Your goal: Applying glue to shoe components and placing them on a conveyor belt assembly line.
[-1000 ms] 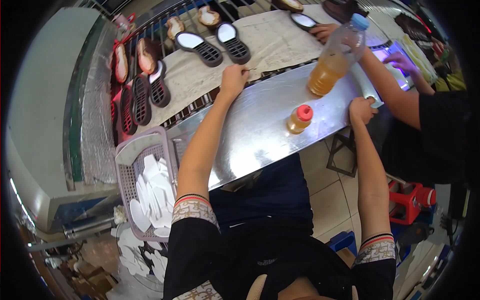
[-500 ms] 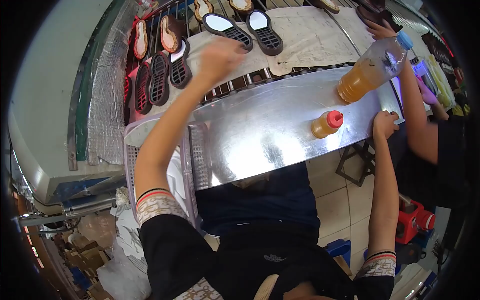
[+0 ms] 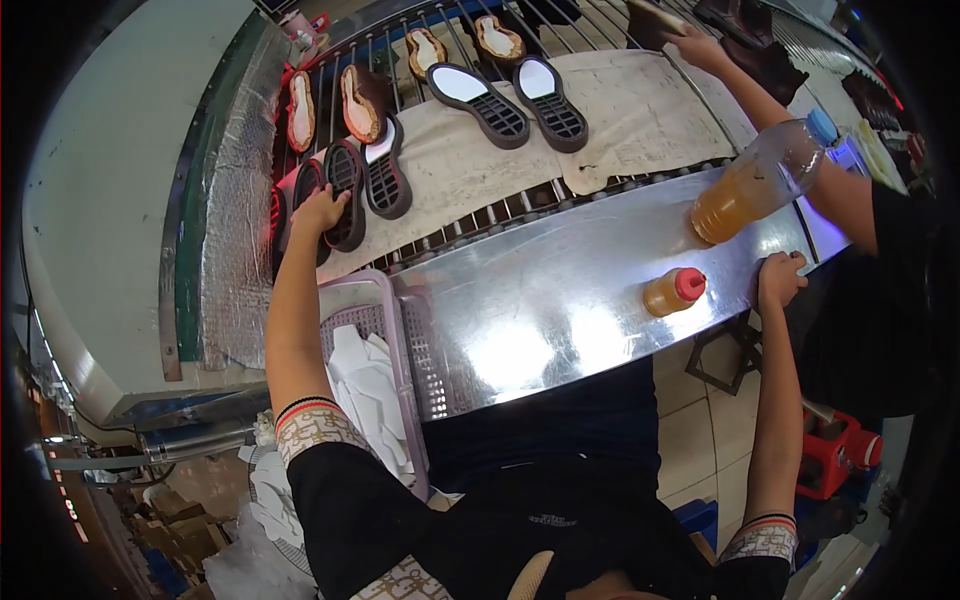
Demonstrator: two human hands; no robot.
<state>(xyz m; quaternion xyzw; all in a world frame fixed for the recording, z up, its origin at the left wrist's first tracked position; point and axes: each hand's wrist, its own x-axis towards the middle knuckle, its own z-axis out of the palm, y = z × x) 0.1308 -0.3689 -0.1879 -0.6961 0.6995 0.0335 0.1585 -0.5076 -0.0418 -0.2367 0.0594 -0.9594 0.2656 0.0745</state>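
Note:
My left hand reaches to the far left, its fingers closed on the near edge of a black shoe sole with a grid pattern. Another dark sole lies partly under that hand. Just right of it rests a grid sole with a white forepart. Two more such soles, one angled and one more upright, lie on the pale cloth. At the right end of the metal table, my right hand is curled closed by the edge; what it holds, if anything, is hidden.
Shoe uppers lie soles-up on the roller conveyor behind. A large bottle of amber liquid and a small red-capped bottle stand on the table. A basket holds white pieces. At right, a co-worker's hand holds a shoe piece.
My left hand has moved left and nearer, from beside the middle soles to the left ones. My right hand stays at the table edge. The co-worker's hand now holds a shoe piece over the conveyor.

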